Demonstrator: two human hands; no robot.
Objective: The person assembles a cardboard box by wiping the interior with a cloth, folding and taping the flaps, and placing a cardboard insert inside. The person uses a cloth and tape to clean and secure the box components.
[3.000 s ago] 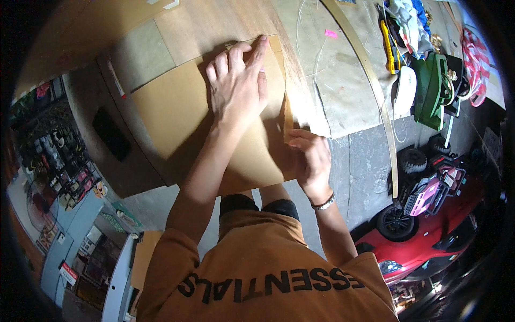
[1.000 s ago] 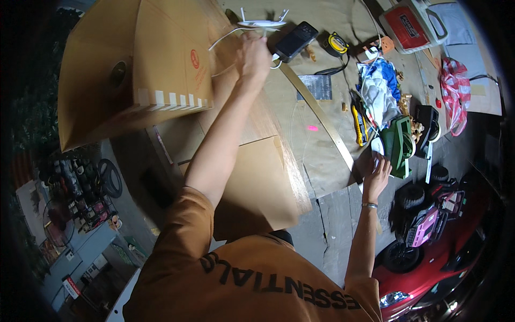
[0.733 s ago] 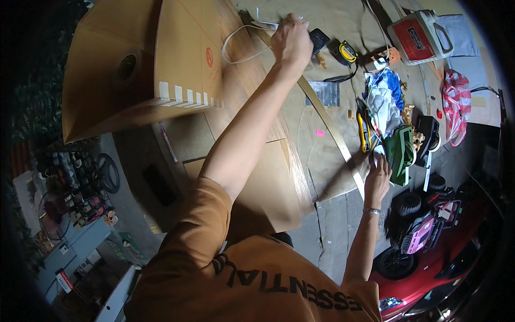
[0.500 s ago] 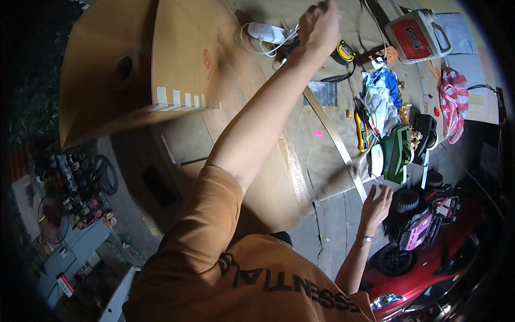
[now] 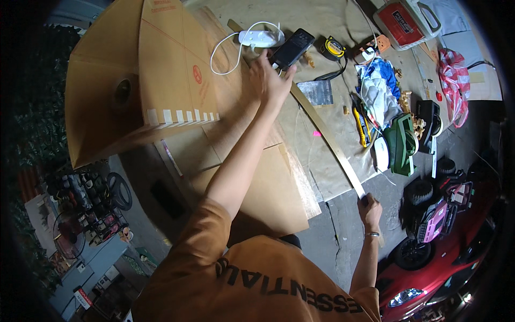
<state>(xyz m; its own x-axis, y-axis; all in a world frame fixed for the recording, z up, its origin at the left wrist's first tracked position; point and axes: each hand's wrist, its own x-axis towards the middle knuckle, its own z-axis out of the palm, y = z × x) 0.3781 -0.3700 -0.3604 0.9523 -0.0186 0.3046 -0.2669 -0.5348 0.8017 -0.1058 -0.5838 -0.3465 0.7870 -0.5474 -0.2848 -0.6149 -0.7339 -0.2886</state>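
Note:
My left hand [image 5: 272, 80] grips the lower end of a black phone-sized device [image 5: 293, 48], thumb on one side and fingers on the other. A white cable meets the device at that end. Under this hand runs a long flat straightedge [image 5: 330, 138], slanting over the brown sheet from the far left to the near right. My right hand [image 5: 370, 210] is closed around its near end, past the edge of the sheet. Beside the device lie a white power strip [image 5: 261, 38] with a looped white cord and a yellow-black tape measure [image 5: 333, 48].
At left stands a large cardboard box [image 5: 179, 70] with a round hole. A flat cardboard piece [image 5: 252, 188] lies near my body. On the right are a yellow utility knife [image 5: 362, 129], green tape dispenser [image 5: 401, 147], red-and-white jug [image 5: 403, 24], pink toy vehicle [image 5: 431, 221] and red car [image 5: 429, 282].
My left hand has drawn back toward me and to the left, now gripping the black device. My right hand, loosely open before, has closed on the straightedge's near end.

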